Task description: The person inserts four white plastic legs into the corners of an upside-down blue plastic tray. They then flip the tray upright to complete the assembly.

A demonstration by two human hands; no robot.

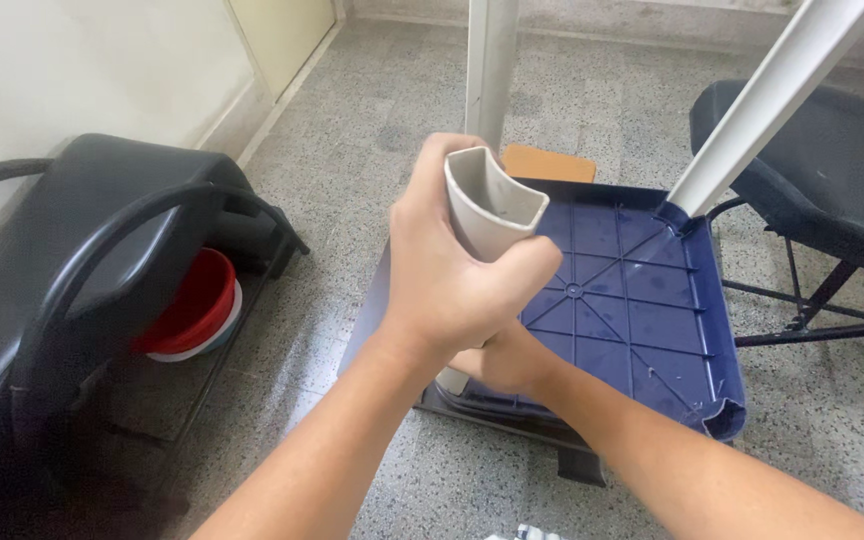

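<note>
At the centre of the frame the left hand (447, 285) is wrapped tight around the open top end of a hollow grey plastic leg (487, 205), fingers and thumb closed on it just below its curved rim. Lower down, the right hand (507, 362) is tucked under the left, closed around the foot of the same leg where it meets the near left corner of an upturned dark blue plastic stool seat (627, 300) with moulded ribs, lying on the speckled grey terrazzo floor (372, 130). Two more grey legs already stand in the seat's far corners, one upright at top centre (490, 60), one slanting to the upper right (767, 95), while the near right corner socket (724, 415) is bare. To my eye the leg is being seated in its socket, which calls for a straight, firm push down with the base kept lined up. A black padded chair (102, 260) with a red bowl (197, 305) under it sits at the left.
</note>
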